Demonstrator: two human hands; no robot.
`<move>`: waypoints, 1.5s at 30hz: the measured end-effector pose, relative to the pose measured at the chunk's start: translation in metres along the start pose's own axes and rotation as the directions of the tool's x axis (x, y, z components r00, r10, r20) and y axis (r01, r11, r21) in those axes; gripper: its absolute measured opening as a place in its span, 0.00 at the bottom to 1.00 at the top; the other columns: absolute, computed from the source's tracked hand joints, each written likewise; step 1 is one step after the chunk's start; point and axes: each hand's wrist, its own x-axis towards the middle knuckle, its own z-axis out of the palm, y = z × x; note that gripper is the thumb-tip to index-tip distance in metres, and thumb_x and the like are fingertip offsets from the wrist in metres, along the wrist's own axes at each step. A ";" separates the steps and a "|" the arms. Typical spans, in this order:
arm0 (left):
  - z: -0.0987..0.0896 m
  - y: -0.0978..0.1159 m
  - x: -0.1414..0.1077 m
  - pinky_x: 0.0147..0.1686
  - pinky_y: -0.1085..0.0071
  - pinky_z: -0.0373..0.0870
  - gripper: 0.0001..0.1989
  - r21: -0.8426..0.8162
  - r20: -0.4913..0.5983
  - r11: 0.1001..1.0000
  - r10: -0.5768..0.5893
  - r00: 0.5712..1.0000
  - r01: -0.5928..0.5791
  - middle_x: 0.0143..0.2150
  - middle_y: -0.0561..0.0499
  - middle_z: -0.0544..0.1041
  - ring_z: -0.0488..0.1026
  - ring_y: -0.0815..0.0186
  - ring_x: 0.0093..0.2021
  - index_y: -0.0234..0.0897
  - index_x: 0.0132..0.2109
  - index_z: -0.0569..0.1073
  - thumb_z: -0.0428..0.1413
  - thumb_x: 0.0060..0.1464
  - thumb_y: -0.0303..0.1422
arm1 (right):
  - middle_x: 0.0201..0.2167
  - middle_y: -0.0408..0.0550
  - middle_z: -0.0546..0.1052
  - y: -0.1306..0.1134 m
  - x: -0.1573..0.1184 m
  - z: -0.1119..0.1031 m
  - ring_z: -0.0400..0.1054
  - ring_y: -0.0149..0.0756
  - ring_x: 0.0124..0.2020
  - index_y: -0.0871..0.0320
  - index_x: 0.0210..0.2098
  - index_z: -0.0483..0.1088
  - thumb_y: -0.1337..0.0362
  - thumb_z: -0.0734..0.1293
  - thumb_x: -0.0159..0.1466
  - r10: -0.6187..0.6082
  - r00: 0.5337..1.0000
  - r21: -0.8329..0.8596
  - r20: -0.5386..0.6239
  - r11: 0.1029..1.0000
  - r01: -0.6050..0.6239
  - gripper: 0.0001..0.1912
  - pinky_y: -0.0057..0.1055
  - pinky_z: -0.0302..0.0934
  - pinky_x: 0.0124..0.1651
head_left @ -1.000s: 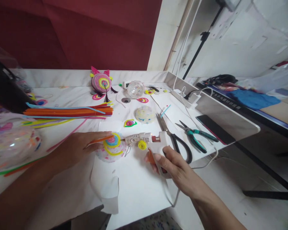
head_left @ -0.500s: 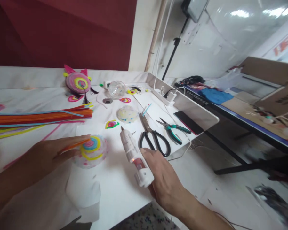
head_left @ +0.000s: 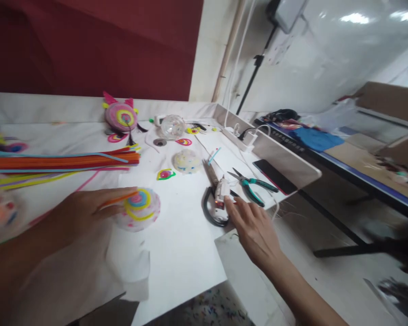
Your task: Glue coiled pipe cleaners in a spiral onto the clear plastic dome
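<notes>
My left hand [head_left: 83, 206] is closed in a pinch on an orange pipe cleaner [head_left: 117, 199]. It rests at a clear plastic dome [head_left: 153, 215] flecked with pink, on which pink, blue and yellow pipe cleaners curl in rings. On the right, a white hot glue gun [head_left: 221, 192] with a lit orange light lies over the black-handled scissors [head_left: 209, 208], its nozzle pointing away. My right hand [head_left: 255, 226] is at the gun's rear, thumb side against it; the handle is hidden under the fingers.
Beyond the hands are a speckled dome [head_left: 187, 161], a clear ball [head_left: 172, 127] and a pink eared ornament [head_left: 120, 115]. Pipe cleaners [head_left: 61, 161] lie in a bundle at left. Green-handled pliers [head_left: 250, 185], a phone [head_left: 274, 176] and a power strip [head_left: 240, 139] line the right edge.
My right hand has moved the glue gun right, from above the white sheet onto the scissors. My left hand keeps its pinch at the dome. The view has shifted slightly left.
</notes>
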 end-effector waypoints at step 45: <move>-0.006 0.022 -0.001 0.69 0.58 0.68 0.29 -0.009 0.093 1.000 0.030 0.995 -0.029 0.66 0.55 0.80 0.78 0.53 0.64 0.48 0.65 0.79 0.48 0.61 0.45 | 0.38 0.53 0.83 -0.102 0.114 -0.027 0.76 0.42 0.40 0.58 0.44 0.82 0.69 0.69 0.72 -0.185 0.981 0.827 -0.059 0.541 0.151 0.07 0.38 0.67 0.45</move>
